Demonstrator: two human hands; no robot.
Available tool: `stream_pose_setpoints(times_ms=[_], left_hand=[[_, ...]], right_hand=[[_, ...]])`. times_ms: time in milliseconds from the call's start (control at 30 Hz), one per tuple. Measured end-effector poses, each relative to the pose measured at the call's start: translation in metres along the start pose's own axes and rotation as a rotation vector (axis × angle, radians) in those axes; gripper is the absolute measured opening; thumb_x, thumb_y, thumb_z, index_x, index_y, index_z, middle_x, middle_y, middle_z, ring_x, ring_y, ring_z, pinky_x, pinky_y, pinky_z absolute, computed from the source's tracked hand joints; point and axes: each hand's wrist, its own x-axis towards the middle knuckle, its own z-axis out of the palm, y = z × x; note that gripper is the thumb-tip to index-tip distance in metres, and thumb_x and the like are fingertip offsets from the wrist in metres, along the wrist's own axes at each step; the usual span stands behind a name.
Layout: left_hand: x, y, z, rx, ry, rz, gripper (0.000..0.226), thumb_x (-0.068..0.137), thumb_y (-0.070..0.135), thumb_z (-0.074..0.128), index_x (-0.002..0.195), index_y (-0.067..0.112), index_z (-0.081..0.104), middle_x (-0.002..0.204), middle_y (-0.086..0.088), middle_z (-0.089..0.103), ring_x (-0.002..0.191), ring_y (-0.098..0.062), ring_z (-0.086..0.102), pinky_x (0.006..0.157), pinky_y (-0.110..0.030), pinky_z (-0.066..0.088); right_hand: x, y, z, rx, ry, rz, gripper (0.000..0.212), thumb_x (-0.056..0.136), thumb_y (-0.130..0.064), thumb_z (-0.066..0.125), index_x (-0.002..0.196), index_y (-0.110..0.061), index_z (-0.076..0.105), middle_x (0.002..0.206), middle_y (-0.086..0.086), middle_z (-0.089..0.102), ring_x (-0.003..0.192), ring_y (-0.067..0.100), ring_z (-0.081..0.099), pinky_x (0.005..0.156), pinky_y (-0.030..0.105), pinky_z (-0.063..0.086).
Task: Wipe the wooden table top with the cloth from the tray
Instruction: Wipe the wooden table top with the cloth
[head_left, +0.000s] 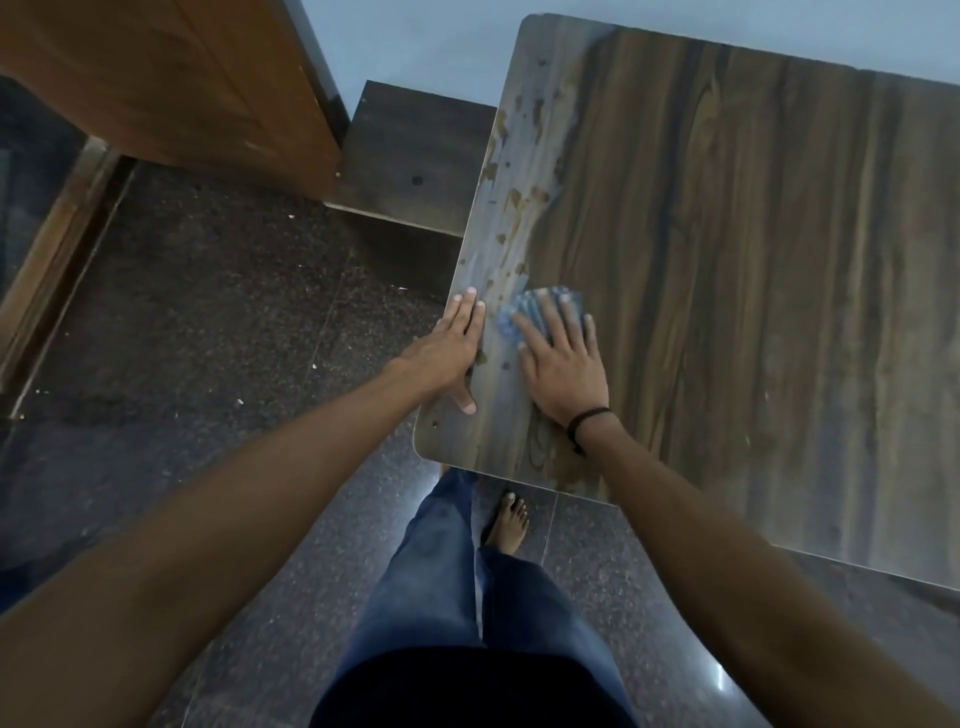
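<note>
The wooden table top (727, 260) fills the right of the head view, with brown streaked grain. A wet, shiny band with blotches runs along its left edge. My right hand (563, 358) lies flat with spread fingers, pressing a small blue cloth (524, 312) onto the table near the front-left corner. Only the cloth's far and left parts show beyond my fingers. My left hand (457, 353) rests flat on the table's left edge, its thumb on the top, a little to the left of the cloth. No tray is in view.
A low dark wooden stool or side table (415, 156) stands against the table's left side. A brown wooden door or cabinet (182, 88) is at the upper left. Dark speckled stone floor (208, 312) lies below. My legs in jeans and a bare foot (509, 519) are by the table's front edge.
</note>
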Motion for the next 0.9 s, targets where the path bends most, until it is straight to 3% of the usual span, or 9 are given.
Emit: stream_pose_setpoints(times_ms=[67, 100, 200, 267, 500, 667, 733, 900], left_hand=[[0.001, 0.004, -0.001, 0.009, -0.011, -0.013, 0.156, 0.06, 0.038, 0.094, 0.15, 0.003, -0.029, 0.154, -0.013, -0.043, 0.146, -0.029, -0.032, 0.123, -0.049, 0.013], [0.003, 0.005, -0.002, 0.013, -0.019, -0.02, 0.157, 0.059, 0.038, 0.094, 0.15, 0.003, -0.029, 0.154, -0.014, -0.043, 0.145, -0.03, -0.033, 0.123, -0.049, 0.012], [0.006, 0.008, -0.003, 0.029, -0.047, -0.053, 0.159, 0.058, 0.038, 0.094, 0.148, 0.0, -0.031, 0.151, -0.017, -0.045, 0.143, -0.033, -0.035, 0.124, -0.049, 0.009], [0.006, 0.011, -0.003, 0.04, -0.055, -0.07, 0.158, 0.059, 0.038, 0.094, 0.147, -0.001, -0.032, 0.151, -0.018, -0.045, 0.143, -0.034, -0.036, 0.124, -0.048, 0.008], [0.003, 0.015, -0.006, 0.053, -0.075, -0.084, 0.156, 0.061, 0.037, 0.093, 0.148, 0.0, -0.031, 0.151, -0.017, -0.045, 0.143, -0.034, -0.036, 0.123, -0.05, 0.007], [-0.002, 0.016, -0.007, 0.065, -0.074, -0.089, 0.155, 0.062, 0.036, 0.093, 0.148, -0.001, -0.03, 0.152, -0.018, -0.043, 0.143, -0.035, -0.035, 0.121, -0.051, 0.007], [-0.002, 0.016, -0.006, 0.059, -0.061, -0.09, 0.156, 0.061, 0.037, 0.093, 0.149, 0.0, -0.03, 0.153, -0.017, -0.043, 0.144, -0.033, -0.033, 0.121, -0.051, 0.008], [-0.003, 0.01, -0.005, 0.042, -0.033, -0.072, 0.159, 0.056, 0.039, 0.095, 0.152, 0.002, -0.026, 0.156, -0.014, -0.039, 0.147, -0.031, -0.03, 0.123, -0.051, 0.008]], right_hand=[[-0.011, 0.021, -0.003, -0.053, -0.024, -0.175, 0.052, 0.106, -0.043, 0.025, 0.158, -0.039, 0.025, 0.169, -0.002, 0.014, 0.156, 0.023, 0.005, 0.124, 0.055, 0.012], [-0.005, 0.031, -0.006, -0.052, -0.018, -0.168, 0.051, 0.106, -0.043, 0.025, 0.157, -0.04, 0.026, 0.168, -0.003, 0.015, 0.156, 0.022, 0.006, 0.124, 0.055, 0.013], [0.02, 0.036, -0.016, 0.054, 0.029, 0.137, 0.051, 0.106, -0.041, 0.028, 0.157, -0.039, 0.027, 0.169, -0.004, 0.011, 0.156, 0.021, 0.002, 0.125, 0.054, 0.005], [0.021, 0.021, -0.013, 0.082, 0.05, 0.229, 0.051, 0.107, -0.04, 0.027, 0.158, -0.037, 0.025, 0.169, 0.0, 0.009, 0.156, 0.024, -0.001, 0.125, 0.054, 0.001], [-0.035, 0.032, -0.002, -0.032, -0.012, -0.139, 0.051, 0.106, -0.043, 0.029, 0.157, -0.039, 0.027, 0.168, -0.003, 0.015, 0.156, 0.022, 0.005, 0.124, 0.054, 0.011], [0.003, 0.031, -0.015, 0.073, 0.018, 0.143, 0.051, 0.106, -0.04, 0.028, 0.157, -0.039, 0.026, 0.169, -0.004, 0.008, 0.156, 0.022, -0.001, 0.125, 0.055, 0.001], [-0.004, 0.018, -0.01, 0.06, 0.036, 0.175, 0.052, 0.106, -0.039, 0.028, 0.158, -0.038, 0.024, 0.17, -0.001, 0.006, 0.156, 0.025, -0.002, 0.125, 0.055, 0.0], [-0.061, 0.023, 0.004, -0.056, 0.008, -0.147, 0.051, 0.106, -0.043, 0.031, 0.156, -0.038, 0.03, 0.168, -0.001, 0.016, 0.156, 0.025, 0.005, 0.124, 0.056, 0.013]])
